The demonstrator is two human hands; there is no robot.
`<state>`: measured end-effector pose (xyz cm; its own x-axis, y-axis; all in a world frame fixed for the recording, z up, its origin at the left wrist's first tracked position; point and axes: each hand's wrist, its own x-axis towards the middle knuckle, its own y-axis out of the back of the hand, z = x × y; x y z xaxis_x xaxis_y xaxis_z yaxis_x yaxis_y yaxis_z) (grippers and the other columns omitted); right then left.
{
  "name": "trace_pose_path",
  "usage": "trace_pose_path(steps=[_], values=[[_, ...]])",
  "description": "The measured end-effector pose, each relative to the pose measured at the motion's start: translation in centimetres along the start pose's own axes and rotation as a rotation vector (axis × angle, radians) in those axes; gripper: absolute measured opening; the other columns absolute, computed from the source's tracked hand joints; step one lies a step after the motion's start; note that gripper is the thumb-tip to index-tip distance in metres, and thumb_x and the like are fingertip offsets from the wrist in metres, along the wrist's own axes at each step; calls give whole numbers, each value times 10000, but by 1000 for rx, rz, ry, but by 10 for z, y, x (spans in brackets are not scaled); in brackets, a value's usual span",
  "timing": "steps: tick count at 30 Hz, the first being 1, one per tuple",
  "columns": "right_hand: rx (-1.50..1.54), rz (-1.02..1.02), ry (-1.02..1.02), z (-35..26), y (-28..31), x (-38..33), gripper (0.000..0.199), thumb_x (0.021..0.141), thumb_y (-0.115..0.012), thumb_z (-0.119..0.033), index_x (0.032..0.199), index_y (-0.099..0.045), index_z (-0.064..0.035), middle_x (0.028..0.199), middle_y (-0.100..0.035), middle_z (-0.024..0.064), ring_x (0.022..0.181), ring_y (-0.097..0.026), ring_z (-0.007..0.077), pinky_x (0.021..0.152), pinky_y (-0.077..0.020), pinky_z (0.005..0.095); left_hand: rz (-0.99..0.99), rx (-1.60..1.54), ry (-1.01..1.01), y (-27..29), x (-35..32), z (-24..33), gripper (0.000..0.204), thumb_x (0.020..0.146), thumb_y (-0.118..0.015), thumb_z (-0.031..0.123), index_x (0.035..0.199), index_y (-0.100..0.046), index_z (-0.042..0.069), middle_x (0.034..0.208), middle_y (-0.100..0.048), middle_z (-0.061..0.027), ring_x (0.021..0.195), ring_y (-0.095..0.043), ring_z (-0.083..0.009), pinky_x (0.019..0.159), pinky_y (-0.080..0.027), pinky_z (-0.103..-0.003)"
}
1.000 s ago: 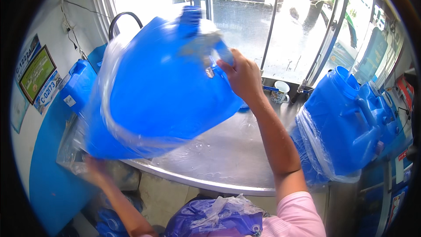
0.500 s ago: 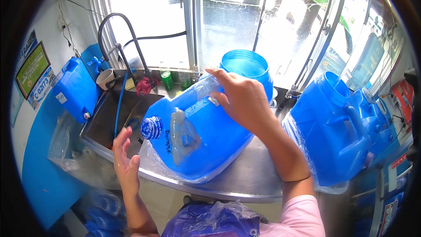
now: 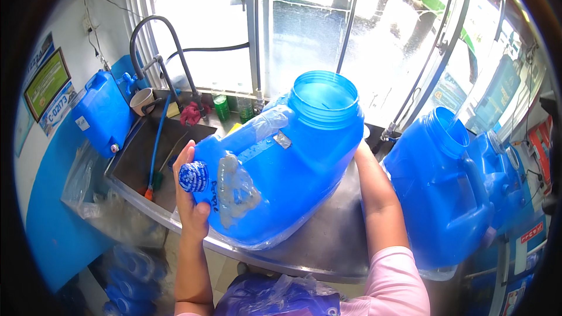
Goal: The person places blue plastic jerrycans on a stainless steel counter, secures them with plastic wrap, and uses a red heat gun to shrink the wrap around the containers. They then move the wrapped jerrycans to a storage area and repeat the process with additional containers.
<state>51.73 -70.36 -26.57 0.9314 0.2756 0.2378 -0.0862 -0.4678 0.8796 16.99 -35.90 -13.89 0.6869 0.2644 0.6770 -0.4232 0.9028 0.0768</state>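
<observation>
A large blue plastic water jug (image 3: 293, 181) stands on the steel counter in front of me, its wide round mouth open at the top and water visible inside. Its handle is wrapped in clear plastic, a grey smear of sealant marks its front, and a blue-and-white cap (image 3: 194, 177) closes the small spout. My left hand (image 3: 188, 208) grips the jug's left side beside that cap, thumb at the front and fingers along the edge. Along the jug's right side reaches my right hand (image 3: 361, 147); its fingers are hidden behind the jug.
Another blue jug (image 3: 442, 199) with a hose in its mouth stands on the right. To the left are a steel sink (image 3: 175, 134) with a blue hose (image 3: 157, 158), a curved faucet (image 3: 157, 19) and a flat blue container (image 3: 104, 118). Green bottles (image 3: 221, 107) stand by the window.
My right hand has left the top of the handle and gone round the jug's right side. My left hand has closed in on its left side. The jug has shifted slightly left and turned.
</observation>
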Motion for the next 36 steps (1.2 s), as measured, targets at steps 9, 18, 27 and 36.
trace_pose_path(steps=[9, 18, 27, 36], values=[[22, -90, -52, -5, 16, 50, 353, 896, -560, -167, 1236, -615, -88, 925, -629, 173, 759, -627, 245, 671, -515, 360, -64, 176, -21, -4, -10, 22, 965, 789, -567, 739, 1439, -416, 42, 1433, -370, -222, 1302, -432, -333, 1064, -365, -428], [236, -103, -170, -12, 34, 44, 360, 905, -551, -189, 1244, -620, -90, 936, -627, 177, 808, -625, 245, 707, -513, 352, -207, 92, -77, 11, -23, 24, 725, 862, -572, 549, 1378, -507, 43, 1356, -496, -221, 1184, -543, -320, 975, -429, -418], [565, 659, 137, -163, 152, -174, 318, 922, -571, -152, 1226, -632, -86, 1048, -628, 114, 912, -603, 183, 777, -493, 290, -267, -553, 1056, 21, -113, -192, 496, 938, -513, 366, 1313, -517, 41, 1268, -571, -143, 1116, -570, -246, 909, -463, -359], [355, 379, 411, -274, 151, -305, 890, 747, -791, -321, 1485, -345, -103, 1372, -404, 253, 1218, -462, 453, 1008, -401, 508, -469, -419, 931, -6, -182, -217, 440, 929, -506, 310, 1241, -551, 3, 1203, -598, -138, 1039, -594, -257, 838, -486, -362]])
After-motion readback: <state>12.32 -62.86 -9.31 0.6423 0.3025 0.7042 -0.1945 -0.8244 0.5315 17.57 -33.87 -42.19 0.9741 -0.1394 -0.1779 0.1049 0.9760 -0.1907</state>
